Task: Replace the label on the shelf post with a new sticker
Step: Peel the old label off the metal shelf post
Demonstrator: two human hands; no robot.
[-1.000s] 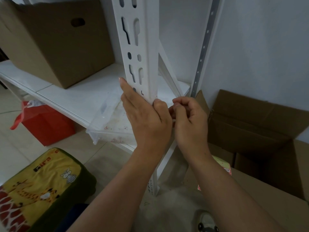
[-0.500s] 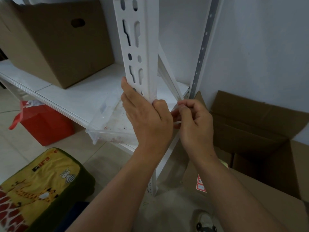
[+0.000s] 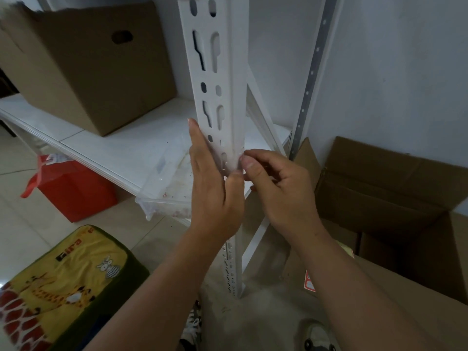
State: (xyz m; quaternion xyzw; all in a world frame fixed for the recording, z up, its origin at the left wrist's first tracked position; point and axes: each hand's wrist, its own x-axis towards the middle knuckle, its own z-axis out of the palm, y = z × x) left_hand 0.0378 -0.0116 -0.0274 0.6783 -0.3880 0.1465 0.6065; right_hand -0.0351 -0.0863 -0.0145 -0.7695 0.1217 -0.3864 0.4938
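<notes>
While our left hand (image 3: 215, 196) lies flat, fingers straight, bracing the white slotted metal shelf post (image 3: 222, 97), our right hand (image 3: 276, 188) pinches the translucent label (image 3: 231, 158); we advise peeling slowly along the corner.

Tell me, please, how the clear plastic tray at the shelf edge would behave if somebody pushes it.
The clear plastic tray looks thin and holds little, so it is probably light and would slide easily on the smooth white shelf. One corner already overhangs the shelf edge, so a push outward might tip it off. Thin walls may flex or crack.
</notes>
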